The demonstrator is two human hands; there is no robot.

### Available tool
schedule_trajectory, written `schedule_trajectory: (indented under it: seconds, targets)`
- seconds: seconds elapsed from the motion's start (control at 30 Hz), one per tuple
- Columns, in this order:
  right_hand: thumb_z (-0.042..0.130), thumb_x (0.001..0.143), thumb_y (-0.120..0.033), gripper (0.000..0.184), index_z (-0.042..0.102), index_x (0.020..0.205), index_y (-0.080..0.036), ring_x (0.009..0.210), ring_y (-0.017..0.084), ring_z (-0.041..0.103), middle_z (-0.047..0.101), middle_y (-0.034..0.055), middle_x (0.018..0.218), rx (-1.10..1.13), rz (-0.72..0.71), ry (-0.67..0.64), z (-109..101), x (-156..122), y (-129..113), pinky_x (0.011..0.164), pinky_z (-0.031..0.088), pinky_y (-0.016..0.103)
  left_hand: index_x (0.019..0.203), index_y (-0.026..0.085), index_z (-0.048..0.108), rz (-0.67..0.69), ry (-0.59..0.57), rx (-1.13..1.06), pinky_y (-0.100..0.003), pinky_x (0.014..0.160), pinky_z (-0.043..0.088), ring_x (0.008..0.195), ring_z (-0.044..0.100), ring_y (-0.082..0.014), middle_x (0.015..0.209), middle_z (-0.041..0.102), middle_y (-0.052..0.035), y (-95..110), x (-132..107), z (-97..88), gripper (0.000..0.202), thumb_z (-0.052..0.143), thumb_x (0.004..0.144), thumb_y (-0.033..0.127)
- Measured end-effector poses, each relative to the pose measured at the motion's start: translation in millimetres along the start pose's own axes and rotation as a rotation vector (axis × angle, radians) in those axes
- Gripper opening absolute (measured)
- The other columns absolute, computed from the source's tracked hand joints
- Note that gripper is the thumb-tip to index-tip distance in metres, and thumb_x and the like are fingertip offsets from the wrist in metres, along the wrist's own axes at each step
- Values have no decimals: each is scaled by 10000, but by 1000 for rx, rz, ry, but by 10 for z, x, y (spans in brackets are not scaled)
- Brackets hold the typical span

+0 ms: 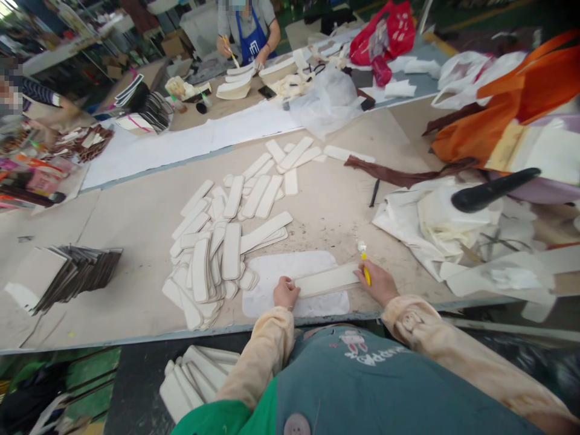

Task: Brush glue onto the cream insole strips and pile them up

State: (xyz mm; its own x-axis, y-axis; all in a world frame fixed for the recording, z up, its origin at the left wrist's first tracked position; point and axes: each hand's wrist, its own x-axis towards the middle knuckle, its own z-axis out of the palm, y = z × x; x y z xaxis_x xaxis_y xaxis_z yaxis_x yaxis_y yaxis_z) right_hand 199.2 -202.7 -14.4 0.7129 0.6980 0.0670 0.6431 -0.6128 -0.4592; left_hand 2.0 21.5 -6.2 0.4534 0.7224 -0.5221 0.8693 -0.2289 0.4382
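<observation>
A long cream strip (327,280) lies on a white pad (276,266) at the near edge of the table (136,290). My left hand (286,293) is closed on the strip's left end, pinning it down. My right hand (379,281) grips a yellow-handled brush (364,263) with its white tip pointing up, resting at the strip's right end. A big heap of similar cream strips (226,241) spreads out just left of and beyond the pad.
A fanned stack of dark-edged boards (63,275) sits at the left. White bags and a black handle (493,190) lie right. More cream strips (194,377) sit below the table edge. A person in a blue apron (249,30) works at the far end; another person's arm (45,96) shows left.
</observation>
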Motion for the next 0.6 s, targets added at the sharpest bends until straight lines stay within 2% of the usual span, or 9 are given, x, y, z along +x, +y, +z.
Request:
schedule_trajectory:
  seconds: [0.6]
  targets:
    - [441, 853, -269, 123, 549, 878, -215, 749, 200, 585, 633, 56, 791, -79, 0, -7, 32, 12, 25, 635, 416, 285, 937, 198, 478, 32, -37, 51, -255, 660, 388, 720, 629, -163, 732, 677, 7, 1, 52, -13, 283, 638, 709, 245]
